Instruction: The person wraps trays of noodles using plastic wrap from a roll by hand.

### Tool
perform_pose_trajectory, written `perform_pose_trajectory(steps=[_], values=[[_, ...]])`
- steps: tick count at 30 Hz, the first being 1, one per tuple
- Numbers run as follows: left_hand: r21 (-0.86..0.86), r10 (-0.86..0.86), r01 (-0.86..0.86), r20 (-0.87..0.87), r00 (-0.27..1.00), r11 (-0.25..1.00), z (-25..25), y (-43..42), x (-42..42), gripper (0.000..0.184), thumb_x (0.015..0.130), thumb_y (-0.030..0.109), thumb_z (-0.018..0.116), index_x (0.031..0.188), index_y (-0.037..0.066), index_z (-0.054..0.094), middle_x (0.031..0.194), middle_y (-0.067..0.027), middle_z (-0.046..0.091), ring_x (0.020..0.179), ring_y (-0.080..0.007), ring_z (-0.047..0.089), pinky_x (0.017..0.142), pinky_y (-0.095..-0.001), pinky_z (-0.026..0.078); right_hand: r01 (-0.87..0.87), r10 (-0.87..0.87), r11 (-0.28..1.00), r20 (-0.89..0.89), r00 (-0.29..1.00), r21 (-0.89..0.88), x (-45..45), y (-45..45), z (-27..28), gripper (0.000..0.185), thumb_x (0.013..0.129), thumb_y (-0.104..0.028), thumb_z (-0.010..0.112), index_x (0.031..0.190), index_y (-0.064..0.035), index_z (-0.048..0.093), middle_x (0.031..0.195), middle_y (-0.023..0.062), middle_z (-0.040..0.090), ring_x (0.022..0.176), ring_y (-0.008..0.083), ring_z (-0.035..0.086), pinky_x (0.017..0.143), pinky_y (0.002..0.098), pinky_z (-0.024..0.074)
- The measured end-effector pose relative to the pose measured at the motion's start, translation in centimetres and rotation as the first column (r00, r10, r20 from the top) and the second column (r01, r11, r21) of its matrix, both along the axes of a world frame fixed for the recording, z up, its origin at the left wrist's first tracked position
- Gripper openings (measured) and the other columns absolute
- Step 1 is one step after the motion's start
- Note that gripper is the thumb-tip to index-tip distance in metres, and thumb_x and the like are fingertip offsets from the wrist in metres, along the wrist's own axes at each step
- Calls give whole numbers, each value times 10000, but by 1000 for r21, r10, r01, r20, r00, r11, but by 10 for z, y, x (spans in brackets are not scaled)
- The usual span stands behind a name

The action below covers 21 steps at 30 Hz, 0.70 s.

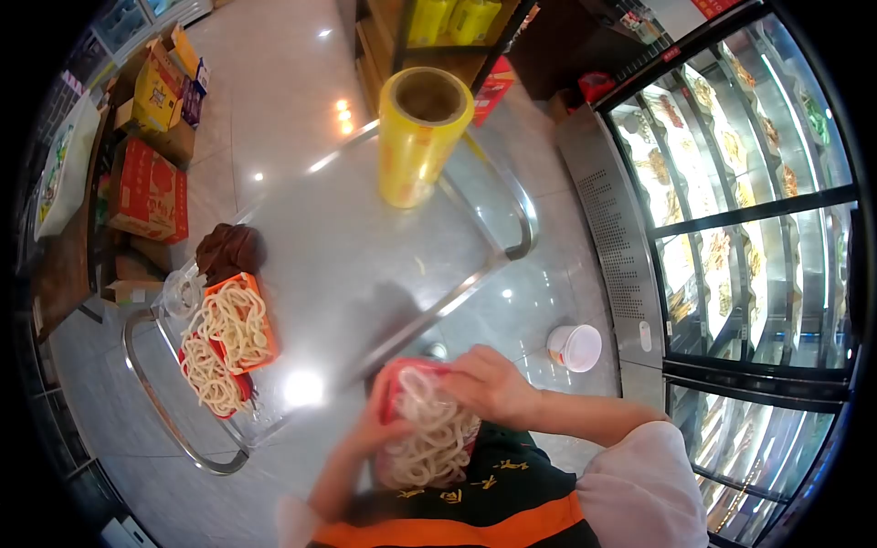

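Note:
Close to my body is a red tray of thick white noodles point(427, 429), with a glossy layer like clear plastic film over it. My left hand point(370, 426) grips the tray's left side, thumb over the noodles. At the upper right edge, my right hand point(493, 385) has its fingers bent and pressed against the tray and film; the fingertips are partly hidden. An orange tray of noodles point(239, 321) sits on the steel cart top point(320, 265), overlapping a red tray of noodles point(212, 376). A large yellow roll of film point(422, 137) stands upright at the cart's far end.
A dark brown bundle point(228, 252) and a clear plastic item point(183, 294) lie by the trays. Metal rails point(521, 215) edge the cart. A white tub point(575, 348) stands on the floor. A lit glass display fridge point(731, 210) is at right, cardboard boxes point(151, 192) at left.

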State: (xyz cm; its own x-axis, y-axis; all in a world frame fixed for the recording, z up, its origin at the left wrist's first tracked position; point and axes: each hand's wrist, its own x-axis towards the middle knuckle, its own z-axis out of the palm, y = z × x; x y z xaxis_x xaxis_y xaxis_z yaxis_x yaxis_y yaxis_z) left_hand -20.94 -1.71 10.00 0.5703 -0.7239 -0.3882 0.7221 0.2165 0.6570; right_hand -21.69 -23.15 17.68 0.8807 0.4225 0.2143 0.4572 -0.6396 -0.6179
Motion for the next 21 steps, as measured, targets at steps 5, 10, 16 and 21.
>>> perform_pose_trajectory(steps=[5,10,16,21], values=[[93,-9,2,76,997,996,-9,2,3,915,543,113,688,1285,112,152,1231,-103,298,1159,-229,296,933,-336,311,56,-60,998,-105,993,-36,-1,-2,-11,128,726,-89,498,825,-17,461,705,113,465,657,281,478,577,341,406],[-26,65,-65,16,998,998,-14,-6,2,905,512,101,678,1264,126,175,1198,-101,331,1134,-243,328,924,-341,324,222,23,955,-793,609,198,22,-18,-5,121,831,-147,422,868,-36,453,720,103,524,664,216,524,595,309,419],[-163,17,-38,-130,991,986,10,-12,10,933,488,108,667,1285,92,182,1196,-106,359,1079,-217,403,898,-317,348,301,68,913,-830,553,275,30,-12,9,207,847,-239,451,836,-37,495,672,64,531,574,129,495,543,247,406],[-259,-84,62,-73,994,964,5,-12,14,955,509,145,659,1308,39,148,1192,-102,381,1063,-195,419,871,-297,351,252,112,935,-879,464,251,34,-10,15,274,828,-256,507,688,-22,534,609,15,496,568,56,424,516,207,365]])
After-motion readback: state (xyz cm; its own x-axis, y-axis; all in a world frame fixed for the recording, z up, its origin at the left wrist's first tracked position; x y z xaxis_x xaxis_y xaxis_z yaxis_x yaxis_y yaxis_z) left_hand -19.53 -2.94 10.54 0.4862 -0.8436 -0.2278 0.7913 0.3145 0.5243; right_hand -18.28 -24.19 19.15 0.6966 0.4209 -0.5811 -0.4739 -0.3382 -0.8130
